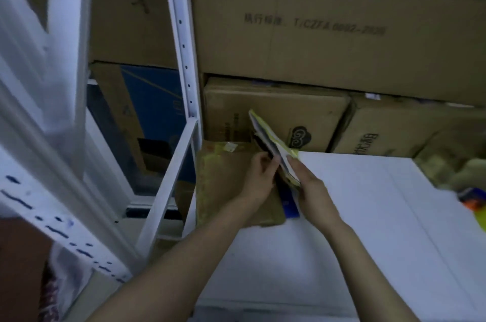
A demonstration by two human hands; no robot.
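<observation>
Clearly both hands grasp the packets [271, 137]: the left hand [259, 177] pinches their dark side, and the right hand [313, 191] wraps their lower end. They stand tilted on edge over the flat carton [226, 185] at the shelf's [368, 216] back left corner. Keep the bundle squared and firmly pinched; loose ones would likely fan out and slip.

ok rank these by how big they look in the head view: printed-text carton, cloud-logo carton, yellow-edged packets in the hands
1. printed-text carton
2. cloud-logo carton
3. yellow-edged packets, clearly smallest even though nearest the camera
</observation>
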